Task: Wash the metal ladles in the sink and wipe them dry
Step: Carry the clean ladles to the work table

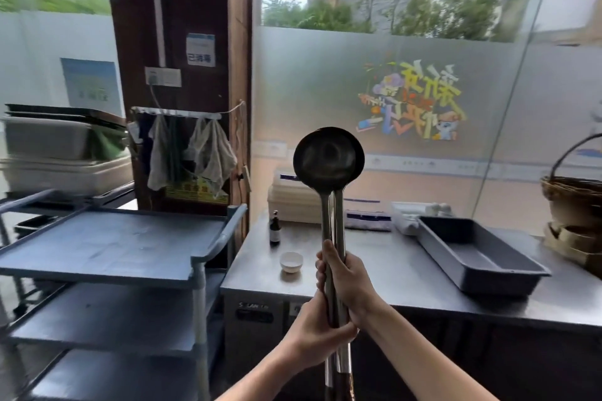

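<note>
Both hands clasp two metal ladles [329,166] upright by their handles — left hand [312,332] low, right hand [350,283] above — likely bundled for carrying; no sink visible.

second ladle bowl [353,153] hidden behind the front one, handle ends [338,381] cut off below

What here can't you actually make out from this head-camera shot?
- Ladles: two handles show, but the bowls overlap, so the rear bowl is hidden.
- Handle ends: cut off by the bottom edge.
- Handle middles: covered by the left hand and right hand.
- Sink: not in view.
- Pillar sticker: text too blurred to read.
</note>
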{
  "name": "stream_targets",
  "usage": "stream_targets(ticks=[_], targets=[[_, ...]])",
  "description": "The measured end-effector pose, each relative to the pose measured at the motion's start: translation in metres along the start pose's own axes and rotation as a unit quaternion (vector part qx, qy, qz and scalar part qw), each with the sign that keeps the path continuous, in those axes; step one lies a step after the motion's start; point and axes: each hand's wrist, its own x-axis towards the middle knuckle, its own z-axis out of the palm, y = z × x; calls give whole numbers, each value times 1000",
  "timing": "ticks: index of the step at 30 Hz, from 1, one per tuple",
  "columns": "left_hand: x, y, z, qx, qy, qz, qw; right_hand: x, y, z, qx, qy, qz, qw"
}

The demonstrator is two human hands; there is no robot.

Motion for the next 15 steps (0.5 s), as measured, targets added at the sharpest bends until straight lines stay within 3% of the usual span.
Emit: stream_targets(ticks=[7, 15], targets=[[38, 9, 55, -21, -50, 47, 997, 6, -5, -66, 19, 72, -2, 997], [117, 17, 141, -6, -50, 56, 997, 46, -16, -174, -2, 111, -24, 994]])
